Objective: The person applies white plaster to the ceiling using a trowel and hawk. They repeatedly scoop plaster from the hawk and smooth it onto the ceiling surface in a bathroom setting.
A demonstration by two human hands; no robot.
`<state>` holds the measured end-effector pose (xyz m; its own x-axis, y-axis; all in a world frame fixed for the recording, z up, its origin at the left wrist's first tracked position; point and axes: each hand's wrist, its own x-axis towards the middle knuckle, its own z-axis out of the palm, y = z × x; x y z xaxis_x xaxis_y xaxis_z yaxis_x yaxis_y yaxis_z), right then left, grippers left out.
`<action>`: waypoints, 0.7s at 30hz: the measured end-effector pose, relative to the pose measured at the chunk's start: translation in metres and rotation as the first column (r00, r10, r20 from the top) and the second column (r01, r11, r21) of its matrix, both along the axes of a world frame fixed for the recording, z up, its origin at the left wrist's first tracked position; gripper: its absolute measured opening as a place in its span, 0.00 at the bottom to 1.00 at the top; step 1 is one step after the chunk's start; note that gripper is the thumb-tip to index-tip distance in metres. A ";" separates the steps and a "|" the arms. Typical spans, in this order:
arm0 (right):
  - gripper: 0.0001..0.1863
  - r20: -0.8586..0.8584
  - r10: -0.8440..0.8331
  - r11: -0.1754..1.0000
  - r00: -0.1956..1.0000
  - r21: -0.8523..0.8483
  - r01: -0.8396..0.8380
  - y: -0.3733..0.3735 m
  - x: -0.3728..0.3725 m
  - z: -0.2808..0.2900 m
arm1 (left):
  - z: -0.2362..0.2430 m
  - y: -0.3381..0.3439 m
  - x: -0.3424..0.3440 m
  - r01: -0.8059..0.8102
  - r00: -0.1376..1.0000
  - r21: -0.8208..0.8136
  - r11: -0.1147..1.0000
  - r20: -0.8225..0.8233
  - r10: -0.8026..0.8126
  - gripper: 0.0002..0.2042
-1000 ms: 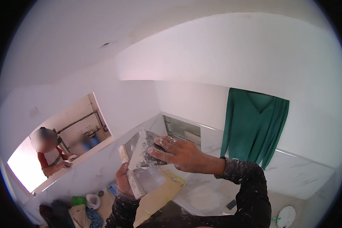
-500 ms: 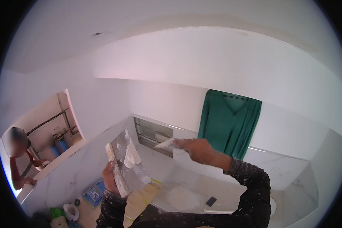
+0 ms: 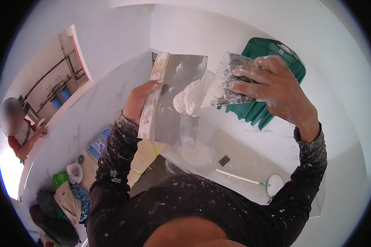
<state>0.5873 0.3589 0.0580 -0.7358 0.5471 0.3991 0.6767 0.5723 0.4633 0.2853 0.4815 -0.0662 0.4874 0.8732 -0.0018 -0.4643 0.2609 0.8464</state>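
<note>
My left hand [image 3: 139, 101] grips the wooden edge of a wide metal plastering blade [image 3: 171, 119], held up in front of me with its face toward me. A mound of white plaster [image 3: 189, 99] clings to the middle of the blade. My right hand [image 3: 278, 84] is closed round a smaller putty knife [image 3: 224, 84], its fingers spread over the smeared dark blade. The knife's white-coated edge is close to the plaster mound; whether they touch I cannot tell. Both sleeves are dark and spattered with white.
A green garment [image 3: 251, 111] hangs on the wall behind my right hand. Below lie a phone [image 3: 224, 160], a pole [image 3: 239, 176] and a round white-topped container [image 3: 274, 185]. Clothes [image 3: 68, 201] are piled at lower left. Another person [image 3: 24, 136] stands at the wall opening.
My view has tilted down. My right hand has come back from the wall toward the wide blade, bringing the putty knife beside the plaster. My left hand still holds the blade, now more upright.
</note>
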 end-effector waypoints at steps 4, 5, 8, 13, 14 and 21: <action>0.24 0.040 0.041 0.998 0.998 -0.045 -0.039 -0.005 -0.019 0.002 | -0.001 -0.003 0.002 0.025 1.000 0.011 1.000 0.015 -0.025 0.13; 0.25 0.028 0.056 0.997 0.998 -0.049 -0.055 -0.005 -0.023 0.001 | -0.002 -0.004 0.002 0.014 1.000 0.031 0.999 -0.014 -0.013 0.13; 0.25 0.033 0.053 0.991 0.998 -0.123 -0.049 -0.004 -0.030 -0.005 | -0.003 -0.003 0.002 0.020 1.000 0.029 0.999 -0.004 -0.020 0.12; 0.24 0.052 0.030 0.982 0.998 -0.186 -0.020 -0.009 -0.016 -0.006 | -0.001 0.004 0.000 0.005 0.998 0.055 0.998 0.063 -0.008 0.12; 0.24 0.047 0.014 0.982 0.999 -0.190 -0.005 -0.010 -0.009 -0.006 | -0.001 0.005 -0.002 -0.057 0.996 0.108 0.993 0.079 0.048 0.12; 0.17 -0.882 -0.103 0.938 0.459 -0.239 -0.249 0.028 0.029 -0.042 | -0.006 0.002 -0.045 -0.135 0.982 0.100 0.986 0.144 0.120 0.16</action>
